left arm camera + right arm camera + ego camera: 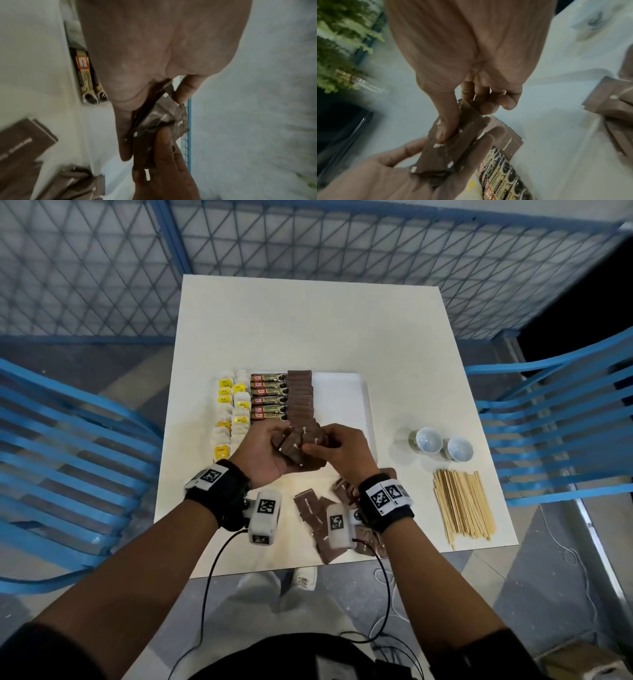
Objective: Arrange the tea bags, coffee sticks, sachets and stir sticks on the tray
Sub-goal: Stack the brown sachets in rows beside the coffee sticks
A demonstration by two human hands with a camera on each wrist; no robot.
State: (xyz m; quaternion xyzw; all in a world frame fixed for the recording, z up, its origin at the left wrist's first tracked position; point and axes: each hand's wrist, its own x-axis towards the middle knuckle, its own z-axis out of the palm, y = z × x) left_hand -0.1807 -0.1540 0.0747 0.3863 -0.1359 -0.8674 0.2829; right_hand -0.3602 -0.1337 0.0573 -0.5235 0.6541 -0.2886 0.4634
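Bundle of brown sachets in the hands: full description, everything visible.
The bundle of brown sachets is several flat, dark brown paper-like packets with small white print and white corner marks, fanned unevenly. It is held above the tray's near edge. The left hand cradles it from below; the right hand pinches its top, thumb pressed on the upper sachet.
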